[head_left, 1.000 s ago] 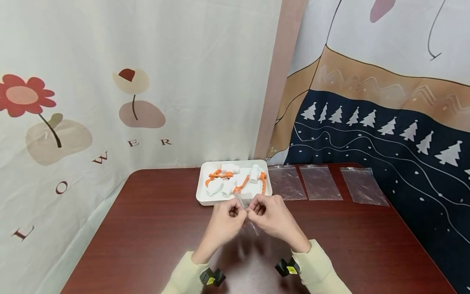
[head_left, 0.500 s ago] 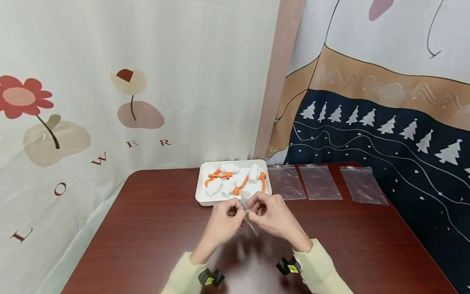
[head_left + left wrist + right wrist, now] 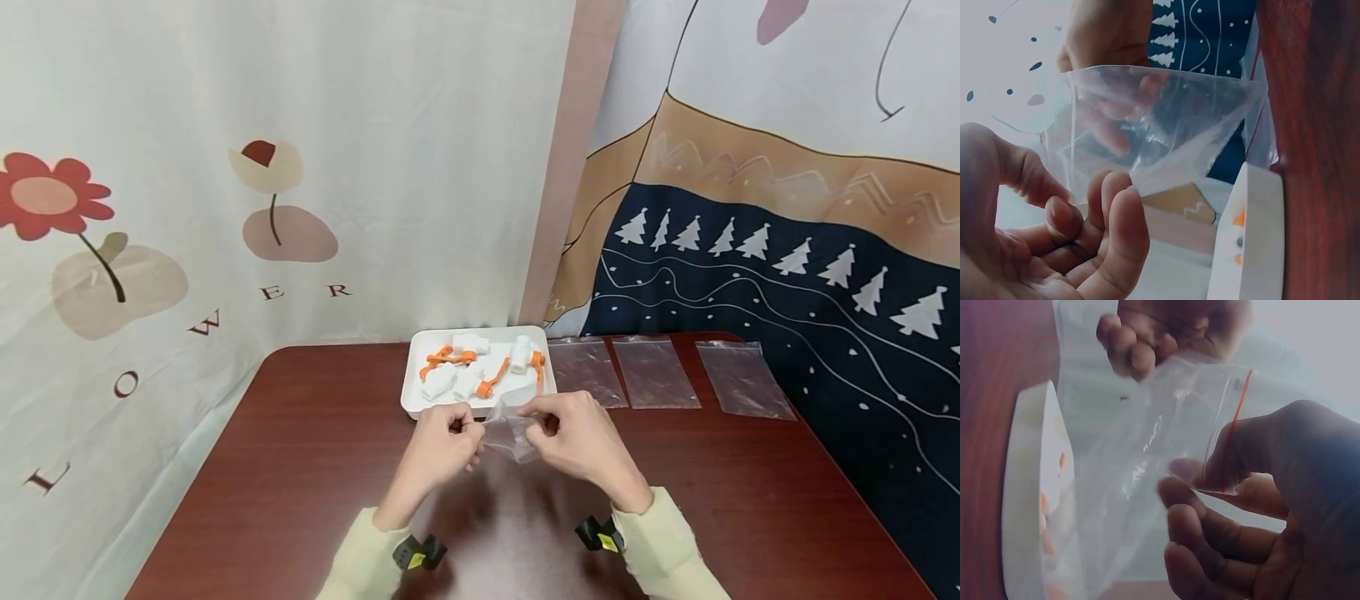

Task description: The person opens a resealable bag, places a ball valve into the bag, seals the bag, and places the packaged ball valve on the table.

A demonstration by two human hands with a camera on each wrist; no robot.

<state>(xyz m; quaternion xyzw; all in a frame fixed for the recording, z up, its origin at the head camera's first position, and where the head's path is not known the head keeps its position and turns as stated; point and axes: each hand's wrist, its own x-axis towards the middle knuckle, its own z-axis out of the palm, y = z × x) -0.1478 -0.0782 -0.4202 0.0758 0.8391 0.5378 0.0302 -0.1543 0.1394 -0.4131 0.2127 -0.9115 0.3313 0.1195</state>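
Observation:
A clear zip-lock bag (image 3: 512,435) hangs above the table between my two hands, in front of the white tray. My left hand (image 3: 441,448) pinches one side of the bag's mouth between thumb and index finger. Opposite it, my right hand (image 3: 583,437) pinches the other side near the red zip line (image 3: 1235,425). In the left wrist view the bag (image 3: 1160,125) is spread wide, and nothing shows inside it. The other fingers of the left hand (image 3: 1079,244) are loosely bent.
Just beyond the hands, the white tray (image 3: 411,400) holds several white cylindrical pieces (image 3: 438,381) and orange strap-like parts (image 3: 493,377). Flat clear bags (image 3: 656,373) lie in a row to its right. Curtains stand behind the brown table (image 3: 300,467).
My hands have moved apart, left hand leftward and right hand rightward. The bag, narrow and edge-on before, is now spread between them. The tray and flat bags have stayed put.

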